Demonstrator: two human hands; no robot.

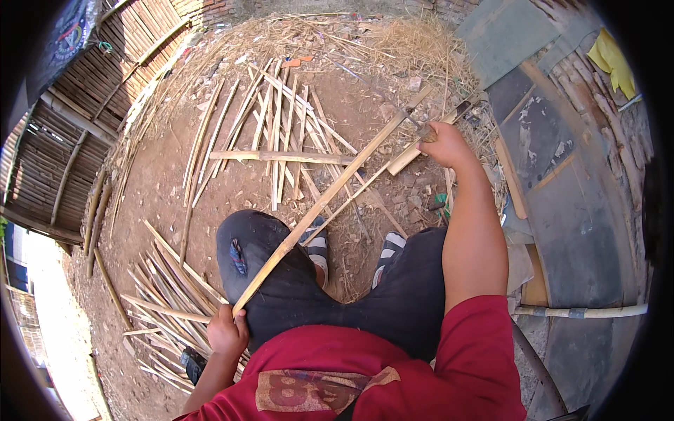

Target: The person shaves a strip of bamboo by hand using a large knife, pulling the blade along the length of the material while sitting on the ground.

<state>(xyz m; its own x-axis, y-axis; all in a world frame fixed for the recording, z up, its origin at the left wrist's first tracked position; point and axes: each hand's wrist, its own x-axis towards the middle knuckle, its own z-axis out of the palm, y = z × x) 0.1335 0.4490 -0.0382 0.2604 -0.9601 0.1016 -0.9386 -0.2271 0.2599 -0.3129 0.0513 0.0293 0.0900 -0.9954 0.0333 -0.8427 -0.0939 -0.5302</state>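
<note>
My left hand [228, 331] is closed around the near end of a long split bamboo strip [305, 223]. The strip slants across my left thigh, up and to the right. At its far part my right hand [448, 146] grips the brown handle of a knife [421, 128]. Its thin blade seems to cross the strip toward the upper left, but its outline is hard to make out. Just beyond my right hand lies a short, wider bamboo piece [404, 163], partly hidden by the hand. A thinner strip [351, 200] runs beside the held one.
Several cut strips [281, 126] lie crossed on the dirt ahead, one bamboo length [281, 156] across them. Another strip pile [165, 288] is at my left. Dark boards [583, 217] stand right; a bamboo-slat wall [77, 147] is left. My sandalled feet [317, 245] rest between.
</note>
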